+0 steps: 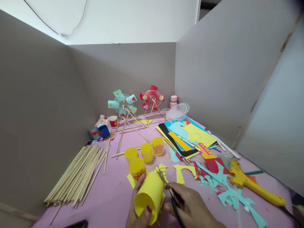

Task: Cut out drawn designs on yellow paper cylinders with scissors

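Note:
My left hand [140,209] is wrapped round a yellow paper tube [152,193], its thumb inside the near open end. In my right hand [190,202] is a pair of scissors [175,202] with black handles; the blades lie close along the tube's right side, and I cannot tell whether they touch it. Just beyond the tube stands a short yellow paper cup shape [137,167] with an orange drawing. Behind it are more yellow paper rings [146,152], one bearing an orange crown shape [158,150]. Yellow offcuts [185,171] lie beside the scissors.
Bamboo sticks [76,177] lie in a pile on the left. A yellow glue gun [256,186] and blue paper scraps [230,190] are on the right, with stacked coloured paper [199,134] behind. Blue [122,103] and red [152,97] stick-framed wheels stand at the back.

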`<state>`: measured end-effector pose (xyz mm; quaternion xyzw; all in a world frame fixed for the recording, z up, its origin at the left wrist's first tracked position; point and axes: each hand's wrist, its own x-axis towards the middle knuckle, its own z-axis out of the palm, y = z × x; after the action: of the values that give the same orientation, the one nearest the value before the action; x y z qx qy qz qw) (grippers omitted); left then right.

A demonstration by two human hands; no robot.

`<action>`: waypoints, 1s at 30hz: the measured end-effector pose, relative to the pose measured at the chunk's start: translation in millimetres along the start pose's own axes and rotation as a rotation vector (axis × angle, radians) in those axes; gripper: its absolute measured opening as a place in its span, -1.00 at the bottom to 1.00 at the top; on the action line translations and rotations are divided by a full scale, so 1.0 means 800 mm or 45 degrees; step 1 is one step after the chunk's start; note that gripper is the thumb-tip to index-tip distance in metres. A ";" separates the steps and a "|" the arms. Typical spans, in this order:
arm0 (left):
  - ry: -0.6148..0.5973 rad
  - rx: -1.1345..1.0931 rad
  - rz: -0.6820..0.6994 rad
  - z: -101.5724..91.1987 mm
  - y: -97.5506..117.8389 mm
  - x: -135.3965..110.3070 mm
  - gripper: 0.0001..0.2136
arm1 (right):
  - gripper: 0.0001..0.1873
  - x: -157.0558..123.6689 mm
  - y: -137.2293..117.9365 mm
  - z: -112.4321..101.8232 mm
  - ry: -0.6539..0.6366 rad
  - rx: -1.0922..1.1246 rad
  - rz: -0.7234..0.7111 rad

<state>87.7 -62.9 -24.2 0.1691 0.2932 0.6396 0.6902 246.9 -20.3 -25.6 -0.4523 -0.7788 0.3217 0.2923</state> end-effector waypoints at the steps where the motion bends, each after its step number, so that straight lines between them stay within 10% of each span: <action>1: 0.008 0.029 0.027 -0.001 0.001 0.002 -0.20 | -0.69 0.000 0.001 0.000 0.002 -0.007 0.005; 13: -0.025 0.409 0.298 -0.003 0.007 0.010 -0.39 | -0.71 0.000 0.000 -0.007 -0.040 0.049 0.034; 30: 0.000 0.341 0.174 -0.006 0.010 0.009 -0.34 | -0.65 0.000 0.001 -0.010 -0.033 -0.039 0.025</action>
<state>78.8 -55.4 -24.7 0.2791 0.3636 0.6404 0.6162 253.5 -18.4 -20.8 -0.4601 -0.7829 0.3183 0.2720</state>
